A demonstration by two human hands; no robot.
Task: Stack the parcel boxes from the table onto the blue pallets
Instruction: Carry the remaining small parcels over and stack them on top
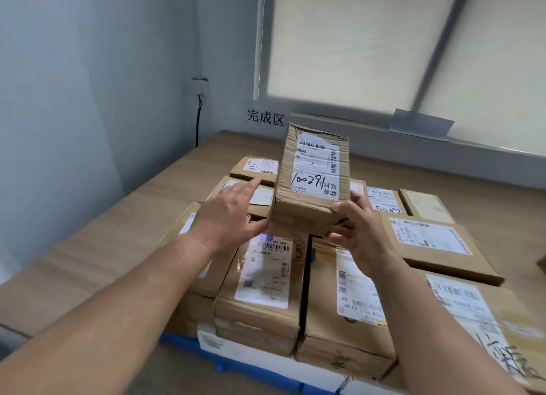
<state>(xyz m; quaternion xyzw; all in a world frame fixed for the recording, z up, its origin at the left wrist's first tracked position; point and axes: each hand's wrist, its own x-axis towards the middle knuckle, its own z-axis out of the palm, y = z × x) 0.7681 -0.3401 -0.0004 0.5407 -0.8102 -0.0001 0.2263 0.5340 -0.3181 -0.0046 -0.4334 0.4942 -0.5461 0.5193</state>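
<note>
A small brown parcel box (pixel 313 170) with a white shipping label hangs in the air above the stack, tilted with its label toward me. My right hand (pixel 359 232) grips its near right corner, thumb on the top edge and fingers underneath. My left hand (pixel 229 214) is at its left side with fingers straight, the thumb touching the lower left edge. Below lie several labelled cardboard parcels (pixel 263 279) stacked in layers on a blue pallet (pixel 189 346), of which only the front edge shows.
Cardboard sheets (pixel 97 246) cover the floor to the left of and behind the stack. Grey walls form a corner at the left, with a socket and black cable (pixel 198 122). A window with a blind and a sill (pixel 384 134) runs behind, beside a sign (pixel 265 117).
</note>
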